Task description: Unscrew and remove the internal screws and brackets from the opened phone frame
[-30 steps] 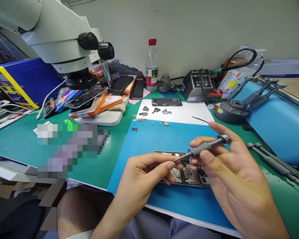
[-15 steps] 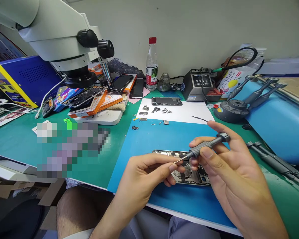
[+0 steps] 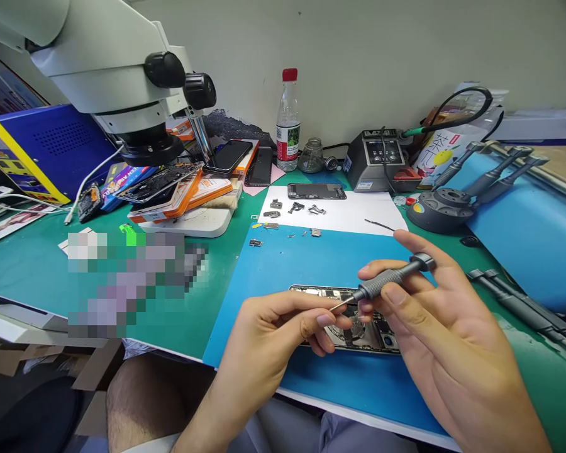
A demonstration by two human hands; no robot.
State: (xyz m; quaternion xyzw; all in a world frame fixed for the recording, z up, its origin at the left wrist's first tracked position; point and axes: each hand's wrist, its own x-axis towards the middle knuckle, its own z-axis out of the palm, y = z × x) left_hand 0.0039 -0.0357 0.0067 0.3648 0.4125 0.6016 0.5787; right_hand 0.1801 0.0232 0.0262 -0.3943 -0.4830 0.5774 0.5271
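Note:
A grey precision screwdriver (image 3: 382,283) is held by its knurled handle in my right hand (image 3: 443,327), with the index finger up beside its round cap. Its thin shaft slants down to the left, and the tip lies between the thumb and fingers of my left hand (image 3: 268,340). Whether a screw sits at that tip is hidden by the fingers. Beneath both hands lies an opened phone (image 3: 363,336), its inner parts and a camera lens showing, on a blue mat (image 3: 245,296). My hands cover part of it.
Small phone parts (image 3: 297,207) and a screen (image 3: 317,191) lie on white paper (image 3: 353,211) behind the mat. A screwdriver stand (image 3: 441,207) and loose screwdrivers (image 3: 523,308) are on the right. A microscope (image 3: 122,75) overhangs stacked phones at left; a bottle (image 3: 288,126) stands behind.
Both hands keep nearly the same pose, with the screwdriver tip still at the left fingertips. The whole view has shifted very slightly.

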